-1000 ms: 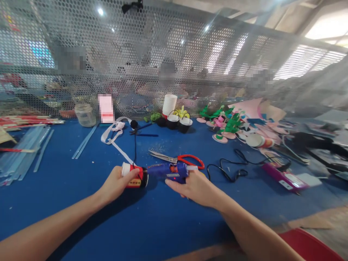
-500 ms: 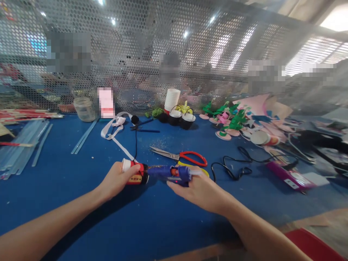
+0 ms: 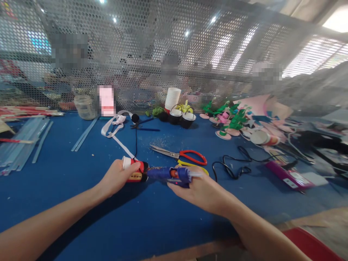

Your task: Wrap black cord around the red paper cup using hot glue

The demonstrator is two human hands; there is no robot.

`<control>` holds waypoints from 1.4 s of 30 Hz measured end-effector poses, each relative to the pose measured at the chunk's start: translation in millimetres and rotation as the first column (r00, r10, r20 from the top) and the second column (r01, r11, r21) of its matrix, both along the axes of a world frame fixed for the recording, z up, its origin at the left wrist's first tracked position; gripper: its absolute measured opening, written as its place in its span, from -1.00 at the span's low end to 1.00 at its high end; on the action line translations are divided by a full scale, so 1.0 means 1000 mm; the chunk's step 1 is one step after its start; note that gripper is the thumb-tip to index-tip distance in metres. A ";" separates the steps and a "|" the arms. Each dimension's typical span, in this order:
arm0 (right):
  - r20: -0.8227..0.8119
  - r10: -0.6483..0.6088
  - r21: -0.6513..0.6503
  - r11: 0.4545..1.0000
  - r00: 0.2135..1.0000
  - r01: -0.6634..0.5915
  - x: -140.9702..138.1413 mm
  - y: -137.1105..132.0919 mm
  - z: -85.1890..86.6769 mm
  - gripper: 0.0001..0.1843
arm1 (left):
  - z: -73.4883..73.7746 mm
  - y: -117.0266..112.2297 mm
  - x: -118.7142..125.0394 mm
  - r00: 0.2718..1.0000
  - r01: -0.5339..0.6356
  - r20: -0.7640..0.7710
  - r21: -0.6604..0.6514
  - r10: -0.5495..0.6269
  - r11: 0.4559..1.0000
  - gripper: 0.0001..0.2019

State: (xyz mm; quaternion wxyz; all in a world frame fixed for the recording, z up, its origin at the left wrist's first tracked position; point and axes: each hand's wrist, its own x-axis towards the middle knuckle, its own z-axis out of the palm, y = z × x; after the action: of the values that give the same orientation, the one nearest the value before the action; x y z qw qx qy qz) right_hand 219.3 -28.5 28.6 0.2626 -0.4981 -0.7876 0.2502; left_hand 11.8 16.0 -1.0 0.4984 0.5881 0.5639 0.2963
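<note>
My left hand (image 3: 115, 177) is closed around a small paper cup (image 3: 136, 176), red and white with a dark base, lying on its side above the table. A black cord (image 3: 136, 143) and a white ribbon (image 3: 123, 146) run from behind the cup towards the back. My right hand (image 3: 198, 186) grips a blue hot glue gun (image 3: 165, 174) with a small red light lit on it. Its nozzle points left and meets the cup's dark end; whether they touch I cannot tell. Just behind the glue gun lie scissors (image 3: 178, 154) with red and yellow handles.
Clear glue sticks (image 3: 25, 145) lie at the left, near a plastic jar (image 3: 85, 107). Along the back stand stacked white cups (image 3: 173, 98) and two small black buckets (image 3: 187, 119). Green and pink craft plants (image 3: 231, 121), a cable (image 3: 231, 166) and a purple power strip (image 3: 289, 175) occupy the right.
Both hands keep nearly the same pose, with the glue gun's nozzle still at the cup's end. The whole view has shifted only slightly.
</note>
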 end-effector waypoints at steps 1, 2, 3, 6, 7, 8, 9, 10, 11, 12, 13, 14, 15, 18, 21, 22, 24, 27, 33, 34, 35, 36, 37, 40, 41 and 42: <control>-0.005 -0.004 0.008 1.000 1.000 0.004 0.000 0.000 0.000 -0.85 | 0.000 0.000 0.000 1.000 -0.002 0.002 0.001 0.002 1.000 -0.69; -0.009 -0.010 0.012 1.000 1.000 0.010 0.000 0.000 0.001 -0.85 | 0.001 0.000 0.000 1.000 -0.001 0.004 0.004 0.001 1.000 -0.69; -0.009 -0.013 0.007 1.000 1.000 0.013 0.000 0.000 0.001 -0.85 | 0.001 -0.001 0.001 1.000 0.002 0.006 0.011 -0.002 1.000 -0.69; 0.000 -0.009 -0.044 0.999 1.000 0.009 -0.001 -0.001 0.002 -0.85 | 0.002 -0.001 0.001 1.000 0.010 0.003 0.015 -0.010 1.000 -0.68; 0.006 -0.011 -0.047 0.999 1.000 0.011 -0.001 -0.001 0.002 -0.85 | 0.002 -0.001 0.001 1.000 0.010 0.001 0.014 -0.010 1.000 -0.67; 0.006 -0.018 -0.039 0.999 1.000 0.018 -0.001 -0.001 0.002 -0.85 | 0.002 -0.001 0.001 1.000 0.014 0.000 0.014 -0.014 1.000 -0.67; -0.001 -0.030 -0.027 0.999 1.000 0.030 -0.001 0.000 0.001 -0.86 | 0.002 -0.001 0.001 1.000 0.022 -0.001 0.020 -0.022 1.000 -0.67; -0.012 -0.045 -0.020 0.999 0.999 0.044 -0.001 0.000 0.001 -0.87 | 0.001 -0.001 0.000 1.000 0.032 -0.002 0.033 -0.032 0.999 -0.67; -0.025 -0.059 -0.024 0.998 0.998 0.058 -0.001 0.001 0.000 -0.90 | 0.001 -0.001 0.000 0.999 0.042 -0.006 0.051 -0.042 0.998 -0.67; -0.040 -0.073 -0.039 0.997 0.997 0.071 -0.001 0.001 -0.001 -0.91 | 0.001 -0.001 0.000 0.998 0.054 -0.016 0.073 -0.053 0.996 -0.67; -0.050 -0.083 -0.064 0.995 0.995 0.080 0.000 0.002 -0.002 -0.92 | 0.001 -0.001 0.000 0.997 0.067 -0.032 0.095 -0.064 0.993 -0.67; -0.053 -0.091 -0.087 0.992 0.994 0.086 0.000 0.003 -0.002 -0.91 | 0.001 -0.002 0.000 0.996 0.082 -0.050 0.114 -0.077 0.990 -0.67; -0.049 -0.094 -0.104 0.991 0.994 0.089 0.000 0.003 -0.003 -0.90 | 0.001 -0.002 0.000 0.994 0.096 -0.070 0.132 -0.088 0.987 -0.67; -0.024 -0.096 -0.122 0.988 0.995 0.093 0.001 0.005 -0.002 -0.85 | 0.002 -0.005 0.000 0.985 0.144 -0.125 0.172 -0.123 0.975 -0.65; -0.019 -0.091 -0.120 0.989 0.996 0.088 0.001 0.007 -0.002 -0.85 | 0.003 -0.008 0.000 0.976 0.190 -0.144 0.185 -0.165 0.964 -0.65; -0.015 -0.089 -0.116 0.989 0.996 0.087 0.001 0.008 -0.002 -0.85 | 0.003 -0.009 0.000 0.973 0.203 -0.147 0.192 -0.177 0.960 -0.65; -0.002 -0.087 -0.105 0.991 0.996 0.086 0.002 0.009 -0.003 -0.86 | 0.004 -0.010 0.000 0.969 0.222 -0.160 0.214 -0.190 0.951 -0.65; 0.004 -0.095 -0.116 0.989 0.995 0.095 0.003 0.008 -0.002 -0.85 | 0.005 -0.010 0.001 0.963 0.236 -0.191 0.244 -0.192 0.941 -0.65; -0.034 -0.118 -0.162 0.981 0.992 0.111 0.003 0.006 0.001 -0.78 | 0.004 -0.008 0.000 0.963 0.245 -0.173 0.237 -0.207 0.940 -0.67; -0.036 -0.124 -0.165 0.979 0.992 0.116 0.003 0.006 0.001 -0.79 | 0.003 -0.008 0.000 0.964 0.243 -0.170 0.238 -0.206 0.940 -0.67; -0.036 -0.127 -0.169 0.978 0.991 0.119 0.003 0.007 0.001 -0.81 | 0.002 -0.008 -0.001 0.964 0.242 -0.168 0.239 -0.206 0.940 -0.67; -0.035 -0.127 -0.173 0.978 0.991 0.119 0.002 0.007 0.000 -0.83 | 0.002 -0.008 -0.001 0.964 0.241 -0.168 0.239 -0.205 0.940 -0.67; -0.034 -0.122 -0.180 0.977 0.992 0.114 0.002 0.007 0.001 -0.86 | 0.001 -0.008 -0.001 0.964 0.242 -0.172 0.238 -0.204 0.941 -0.66; -0.033 -0.112 -0.202 0.974 0.993 0.103 0.001 0.006 0.002 -0.86 | 0.001 -0.008 -0.002 0.960 0.247 -0.187 0.229 -0.207 0.942 -0.65; -0.032 -0.113 -0.205 0.973 0.993 0.104 0.002 0.006 0.003 -0.84 | 0.001 -0.008 -0.001 0.960 0.248 -0.189 0.227 -0.207 0.942 -0.65; -0.030 -0.113 -0.203 0.974 0.993 0.104 0.002 0.005 0.004 -0.83 | 0.002 -0.009 -0.001 0.960 0.247 -0.189 0.226 -0.206 0.942 -0.66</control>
State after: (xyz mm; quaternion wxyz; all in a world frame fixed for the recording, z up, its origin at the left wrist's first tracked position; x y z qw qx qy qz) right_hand 221.4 -23.7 32.3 0.2405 -0.5590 -0.7243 0.3242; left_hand 10.5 7.3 0.8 0.4042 0.7289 0.4899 0.2557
